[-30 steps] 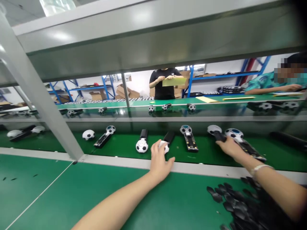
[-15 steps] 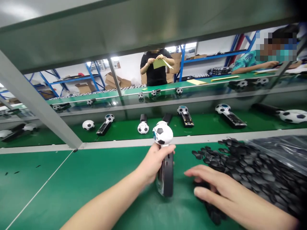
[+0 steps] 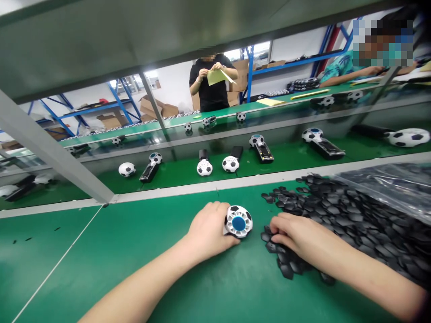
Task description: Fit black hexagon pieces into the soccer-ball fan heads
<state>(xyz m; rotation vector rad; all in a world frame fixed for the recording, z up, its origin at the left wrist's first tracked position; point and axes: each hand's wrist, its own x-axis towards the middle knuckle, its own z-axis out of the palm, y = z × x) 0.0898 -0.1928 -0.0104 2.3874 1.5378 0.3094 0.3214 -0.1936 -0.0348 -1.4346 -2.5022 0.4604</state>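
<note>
A soccer-ball-patterned device (image 3: 239,221) shows a round blue centre ringed by white vanes. My left hand (image 3: 210,229) is wrapped round it from the left, and its black handle is hidden. To the right, my right hand (image 3: 286,231) has its fingers pinched together at the left edge of a pile of small black pieces (image 3: 350,224); whether a piece is between the fingertips is too small to tell. Both hands are low over the green table (image 3: 134,251).
Behind the table edge, a green conveyor (image 3: 178,172) carries several ball-headed devices, some with open black handles. A clear plastic bag (image 3: 393,184) lies behind the pile. A slanted metal post (image 3: 57,148) stands left. Two people are across the line.
The device has turned from upright, and its blue face now shows. My left hand has lowered with it. My right hand has closed its fingers at the black pieces. The view has shifted slightly.
</note>
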